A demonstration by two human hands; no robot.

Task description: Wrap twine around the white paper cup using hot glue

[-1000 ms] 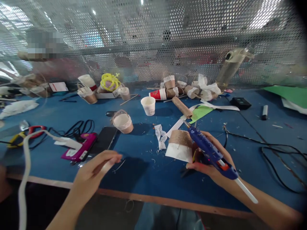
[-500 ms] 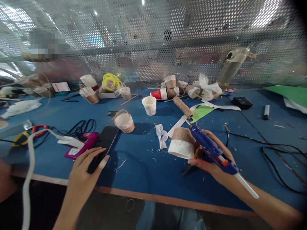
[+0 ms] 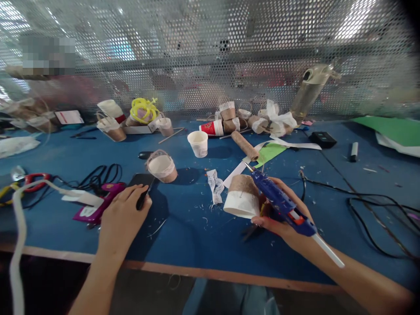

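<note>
The paper cup, white with a brown wrapped band, is tilted with its wide rim downward; with the cup taken as the clock's centre, the right hand is found at about four o'clock. There the glue gun is gripped across the palm and the cup is steadied at its edge by the thumb. At nine o'clock, the left hand is laid over the dark phone, fingers curved; whether it is actually pinched cannot be told.

The step appears to be a pause around gluing. For it to be done well, the phone should be handled lightly, away from the purple power strip. Meanwhile, the nozzle, at twelve o'clock just above the band, should be angled clear of fingers and wrap. Before any glue is applied, the left hand should be freed for cup support, and the lace strip, at ten o'clock, protected from drips.
</note>
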